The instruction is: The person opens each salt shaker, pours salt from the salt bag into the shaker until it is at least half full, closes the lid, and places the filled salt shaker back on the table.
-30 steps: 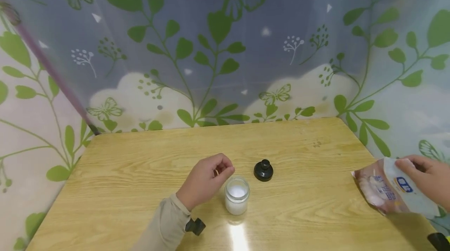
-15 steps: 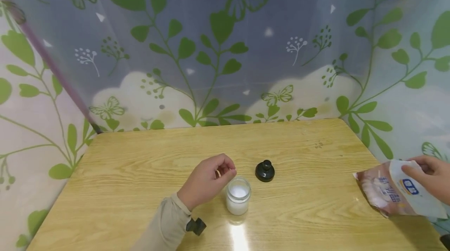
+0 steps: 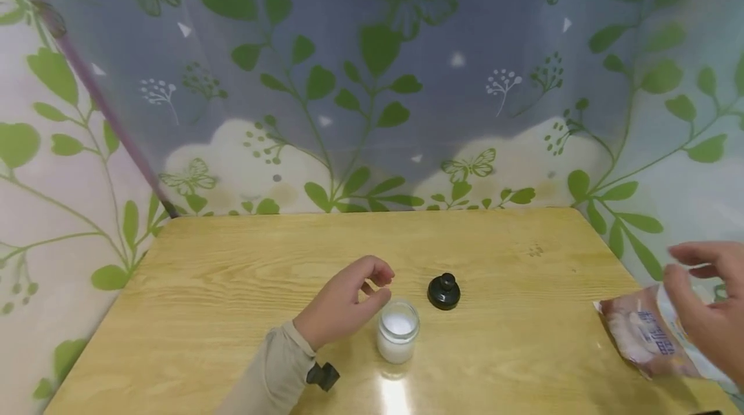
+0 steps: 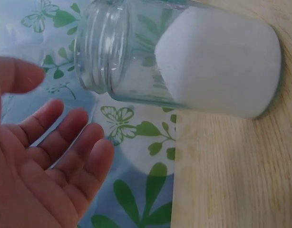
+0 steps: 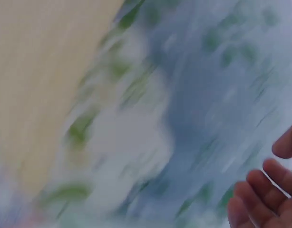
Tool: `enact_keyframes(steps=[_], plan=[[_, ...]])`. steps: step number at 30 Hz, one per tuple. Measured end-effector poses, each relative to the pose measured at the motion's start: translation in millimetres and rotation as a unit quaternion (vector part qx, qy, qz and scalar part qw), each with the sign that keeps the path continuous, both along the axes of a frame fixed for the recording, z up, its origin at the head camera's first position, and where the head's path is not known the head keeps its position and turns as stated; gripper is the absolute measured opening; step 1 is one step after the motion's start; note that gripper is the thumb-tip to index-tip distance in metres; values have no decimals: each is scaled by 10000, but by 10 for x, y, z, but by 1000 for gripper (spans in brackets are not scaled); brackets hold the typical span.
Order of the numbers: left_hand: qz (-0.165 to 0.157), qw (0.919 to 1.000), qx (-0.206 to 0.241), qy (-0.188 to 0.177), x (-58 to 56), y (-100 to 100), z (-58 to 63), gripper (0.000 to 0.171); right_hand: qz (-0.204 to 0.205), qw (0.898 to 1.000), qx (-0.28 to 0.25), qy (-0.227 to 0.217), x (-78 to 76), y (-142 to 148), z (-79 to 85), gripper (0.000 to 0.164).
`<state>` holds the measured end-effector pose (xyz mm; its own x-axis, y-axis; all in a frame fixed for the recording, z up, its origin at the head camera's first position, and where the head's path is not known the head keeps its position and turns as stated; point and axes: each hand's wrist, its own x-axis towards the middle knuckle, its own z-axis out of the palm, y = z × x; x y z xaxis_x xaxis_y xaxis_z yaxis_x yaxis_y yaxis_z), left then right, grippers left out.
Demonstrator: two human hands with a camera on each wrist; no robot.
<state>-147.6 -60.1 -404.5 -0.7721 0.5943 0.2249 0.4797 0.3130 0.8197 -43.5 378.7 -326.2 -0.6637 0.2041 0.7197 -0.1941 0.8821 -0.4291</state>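
A clear glass jar (image 3: pixel 398 334), part filled with a white powdery substance, stands uncapped on the wooden table. My left hand (image 3: pixel 347 304) hovers at its left, thumb and fingers loosely bent and apart near the rim. In the left wrist view the jar (image 4: pixel 222 59) lies across the picture, with that hand's fingertips (image 4: pixel 101 149) off its mouth and holding nothing. At the far right, a brown and white printed plastic packet (image 3: pixel 642 331) lies by the table's edge. My right hand (image 3: pixel 712 305) is over its right end, thumb and fingers spread, with nothing between them.
Behind the jar, to its right, sits a black round lid (image 3: pixel 444 292) with a knob on top. A leaf-and-butterfly patterned curtain (image 3: pixel 383 111) borders the table's (image 3: pixel 261 260) back and sides.
My right hand has let go of the packet and lifted off it; the packet lies on the table. My left hand's fingers have parted slightly beside the jar. The head view has shifted a little.
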Motion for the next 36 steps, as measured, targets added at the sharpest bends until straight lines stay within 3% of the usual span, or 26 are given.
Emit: enact_keyframes(steps=[3, 6, 9, 13, 17, 19, 21, 29, 36], plan=[[-361, 9992, -165, -12, 6, -51, -22, 40, 1202, 9910, 587, -36, -4, -481, 68, 20], [-703, 9968, -361, -121, 16, -88, -43, 58, 1759, 9770, 1059, -584, -107, -909, 68, 28], [-953, 9931, -600, -339, 26, -50, -89, 72, 2119, 9641, 1195, -1064, -260, -1195, -15, 29], [-1072, 9894, -869, -455, 44, 37, -159, 75, 2300, 9441, 1192, -2037, -470, -1439, -197, 27], [-984, 9892, -1017, -375, 44, 81, -192, 65, 2158, 9066, 1335, -3373, -658, -1557, -378, 48], [-861, 9901, -1050, -358, 38, 74, -191, 62, 2066, 8891, 1480, -3806, -757, -1588, -469, 55], [-730, 9910, -1059, -369, 30, 54, -182, 61, 2035, 8801, 1564, -3993, -845, -1620, -556, 52], [-616, 9914, -974, -624, 26, 77, -138, 55, 2058, 8975, 1747, -3488, -944, -1714, -727, 17], [-554, 9902, -948, -868, 52, 93, -160, 54, 1993, 8955, 1633, -3628, -923, -1803, -788, 11]])
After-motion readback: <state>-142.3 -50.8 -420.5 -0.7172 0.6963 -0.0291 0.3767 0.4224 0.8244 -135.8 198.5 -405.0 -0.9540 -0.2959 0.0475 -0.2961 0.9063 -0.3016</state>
